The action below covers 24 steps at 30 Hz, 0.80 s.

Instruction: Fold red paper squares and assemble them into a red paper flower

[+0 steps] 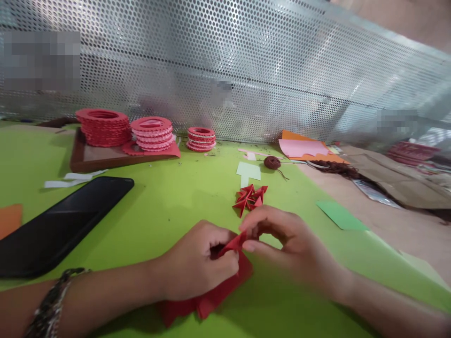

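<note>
Your left hand and right hand meet fingertip to fingertip, both pinching a small red paper piece right between them. More red paper lies under your left hand. Just beyond your right fingers sits a cluster of folded red pieces; farther off, stacked red rings rest on a brown board.

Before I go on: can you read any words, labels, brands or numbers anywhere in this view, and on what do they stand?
None can be read.
The black phone has a dark, blank screen.
The red folded paper pinched by the left hand and right hand is plain.
The stacks of red paper rings carry no print.
Three patches on the perforated metal screen are blurred out.
</note>
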{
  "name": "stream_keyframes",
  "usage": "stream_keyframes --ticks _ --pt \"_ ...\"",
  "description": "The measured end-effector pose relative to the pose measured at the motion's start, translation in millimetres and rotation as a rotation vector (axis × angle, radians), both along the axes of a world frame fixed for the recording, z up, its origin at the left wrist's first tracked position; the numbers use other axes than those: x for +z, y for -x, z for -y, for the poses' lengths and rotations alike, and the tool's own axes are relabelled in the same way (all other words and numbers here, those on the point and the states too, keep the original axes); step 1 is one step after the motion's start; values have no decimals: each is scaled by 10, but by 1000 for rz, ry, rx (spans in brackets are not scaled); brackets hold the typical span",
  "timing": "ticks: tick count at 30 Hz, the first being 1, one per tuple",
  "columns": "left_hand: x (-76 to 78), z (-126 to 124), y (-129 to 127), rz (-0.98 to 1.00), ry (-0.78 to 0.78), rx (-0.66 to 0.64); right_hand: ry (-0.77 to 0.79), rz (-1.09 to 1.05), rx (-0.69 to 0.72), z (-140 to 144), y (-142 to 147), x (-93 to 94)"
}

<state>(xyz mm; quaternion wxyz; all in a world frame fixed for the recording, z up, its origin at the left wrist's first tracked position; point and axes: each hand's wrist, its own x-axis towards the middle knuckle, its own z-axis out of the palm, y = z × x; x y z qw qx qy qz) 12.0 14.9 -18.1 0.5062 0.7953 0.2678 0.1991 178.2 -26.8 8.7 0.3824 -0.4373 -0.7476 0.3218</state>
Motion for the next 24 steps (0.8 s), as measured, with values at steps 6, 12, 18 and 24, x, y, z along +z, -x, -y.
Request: stream_keyframes --ticks 6,12,18,24 --pt "45 4 -15 89 -63 89 236 -217 -43 -26 21 -33" --pt "46 -4 -2 205 198 59 362 -414 85 -79 -23 -3" --pt "55 -38 4 249 319 -1 399 -396 283 -141 -135 55" --pt "65 -60 8 223 370 -26 372 -358 334 -139 -162 59"
